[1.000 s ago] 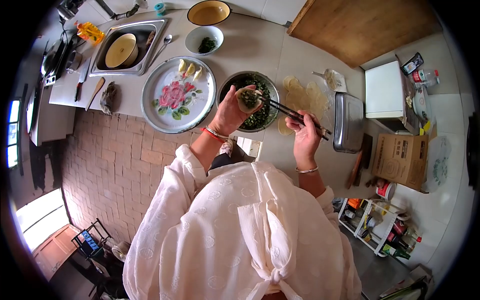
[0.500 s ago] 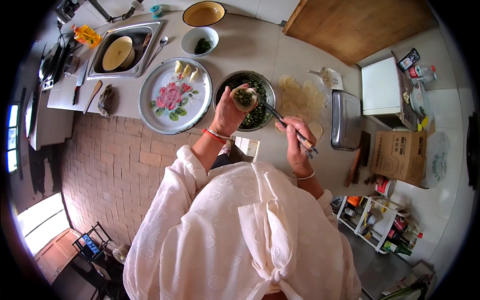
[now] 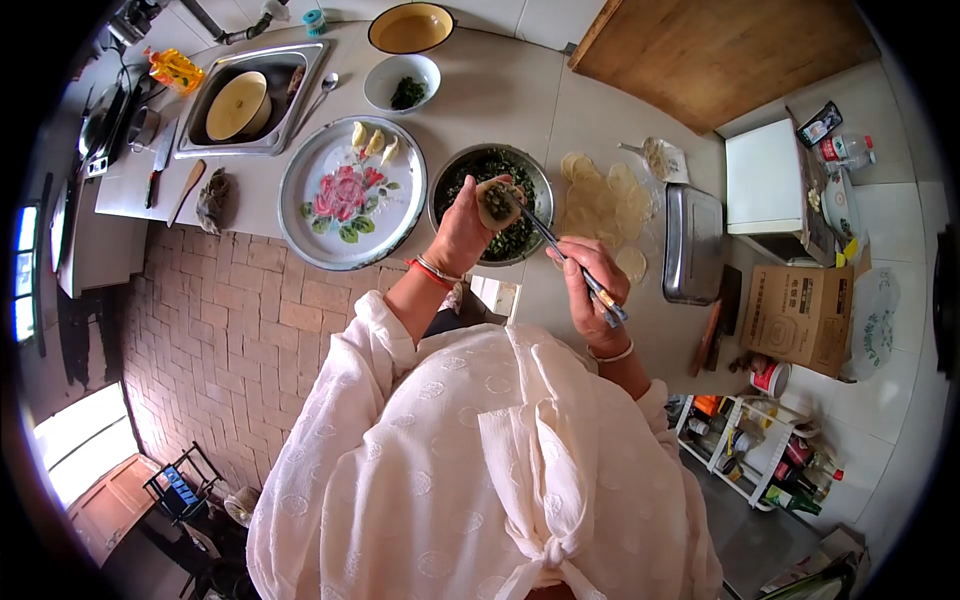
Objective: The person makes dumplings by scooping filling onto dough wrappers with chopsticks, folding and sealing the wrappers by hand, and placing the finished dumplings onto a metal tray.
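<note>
My left hand (image 3: pixel 462 228) holds a round dumpling wrapper (image 3: pixel 496 204) with green filling on it, above the near left part of a metal bowl (image 3: pixel 545 190) of chopped green filling. Closed round dark chopsticks (image 3: pixel 549 238), my right hand (image 3: pixel 592 283) is to the right of that bowl, and the chopstick tips touch the filling on the wrapper. Several thin round wrappers (image 3: pixel 600 205) lie on the counter right of the bowl. On the left, a floral tray (image 3: pixel 400 215) bears three folded dumplings (image 3: pixel 375 142) near its far edge.
Behind the tray stand a white bowl (image 3: pixel 375 85) with greens and a yellow bowl (image 3: pixel 410 30). A sink (image 3: pixel 290 118), knife (image 3: pixel 161 165) and wooden spatula (image 3: pixel 187 190) are at left. At right are a metal container (image 3: pixel 693 243) and a cardboard box (image 3: pixel 798 315).
My right hand has moved lower and slightly left since the first frame, and the chopsticks now slope more steeply. The wrapper in my left hand has tilted slightly.
</note>
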Tool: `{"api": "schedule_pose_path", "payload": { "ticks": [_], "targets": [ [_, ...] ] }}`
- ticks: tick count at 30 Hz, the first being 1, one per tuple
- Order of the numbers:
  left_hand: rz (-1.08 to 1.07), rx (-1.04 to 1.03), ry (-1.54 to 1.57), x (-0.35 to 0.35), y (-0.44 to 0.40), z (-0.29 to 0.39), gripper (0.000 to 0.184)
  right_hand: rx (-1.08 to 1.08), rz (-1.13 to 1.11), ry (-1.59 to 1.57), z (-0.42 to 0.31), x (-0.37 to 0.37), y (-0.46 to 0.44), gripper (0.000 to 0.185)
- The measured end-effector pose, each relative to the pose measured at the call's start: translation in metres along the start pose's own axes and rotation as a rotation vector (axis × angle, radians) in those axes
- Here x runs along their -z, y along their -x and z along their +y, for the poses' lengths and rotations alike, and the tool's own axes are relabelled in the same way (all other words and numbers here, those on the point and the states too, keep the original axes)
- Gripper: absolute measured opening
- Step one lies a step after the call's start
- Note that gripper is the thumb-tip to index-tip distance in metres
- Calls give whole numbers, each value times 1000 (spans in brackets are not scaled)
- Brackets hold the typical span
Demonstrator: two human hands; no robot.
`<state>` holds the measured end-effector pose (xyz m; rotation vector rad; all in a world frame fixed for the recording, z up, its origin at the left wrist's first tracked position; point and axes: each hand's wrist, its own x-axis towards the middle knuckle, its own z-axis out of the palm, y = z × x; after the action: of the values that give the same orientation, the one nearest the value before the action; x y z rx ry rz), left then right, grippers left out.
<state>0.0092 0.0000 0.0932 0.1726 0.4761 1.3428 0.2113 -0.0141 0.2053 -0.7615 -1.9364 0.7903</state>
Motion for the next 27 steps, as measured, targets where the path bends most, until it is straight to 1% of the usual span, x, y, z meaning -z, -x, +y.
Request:
{"api": "schedule_pose_path", "payload": {
  "ticks": [1,6,7,9,10,13,16,17,20,24,27],
  "targets": [
    [-4,3,-10,-1,0,0,61,41,-22,29,1,1,-2,15],
    [-22,37,-21,-4,1,4,62,44,-131,88,5,2,6,16],
    [-51,44,26,-1,0,4,62,53,-154,114,6,4,8,16],
    [-108,60,122,5,-2,2,63,67,-133,100,7,5,7,15],
    [-102,67,154,5,-2,1,63,72,-122,94,7,6,8,15],
    [-88,79,219,2,0,2,63,-30,-17,0,1,13,6,13],
    [-100,81,224,-2,2,4,64,-354,237,-387,2,8,10,16],
    [-113,84,228,-2,3,4,64,-439,251,-436,4,11,10,20],
    [-131,100,243,-9,6,5,66,-599,318,-660,19,12,13,23],
    [-128,118,239,-19,13,10,68,-677,324,-638,35,12,17,23],
    [-137,122,255,-17,14,9,69,-689,339,-636,36,12,19,23]
  ]
}}
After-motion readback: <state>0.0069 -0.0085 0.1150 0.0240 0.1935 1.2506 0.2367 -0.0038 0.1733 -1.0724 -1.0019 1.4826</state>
